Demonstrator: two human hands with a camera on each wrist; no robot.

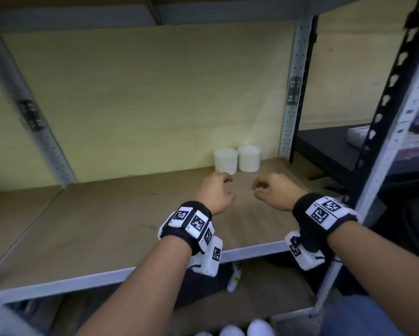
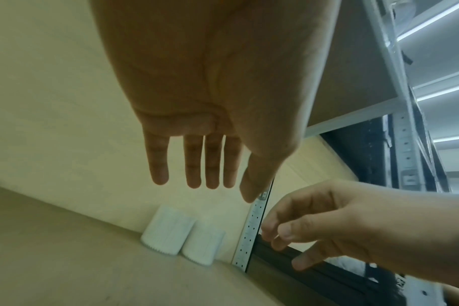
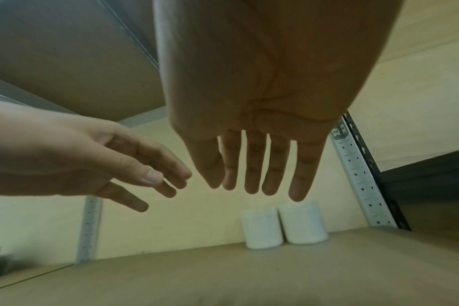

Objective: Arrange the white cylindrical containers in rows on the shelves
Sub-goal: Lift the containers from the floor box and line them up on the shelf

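Two white ribbed cylindrical containers stand upright side by side against the back wall at the shelf's right end: the left container (image 1: pixel 225 160) (image 2: pixel 167 230) (image 3: pixel 261 227) and the right container (image 1: pixel 249 158) (image 2: pixel 203 245) (image 3: pixel 303 222). They touch or nearly touch. My left hand (image 1: pixel 224 187) (image 2: pixel 204 180) hovers just in front of them, fingers relaxed and empty. My right hand (image 1: pixel 260 189) (image 3: pixel 252 186) hovers beside it, also relaxed and holding nothing. Neither hand touches a container.
The brown shelf board (image 1: pixel 106 226) stretches out to the left of the containers. A perforated metal upright (image 1: pixel 289 112) stands right of them, with a dark neighbouring shelf (image 1: pixel 329 151) beyond. More white containers (image 1: pixel 242 329) show below the shelf's front edge.
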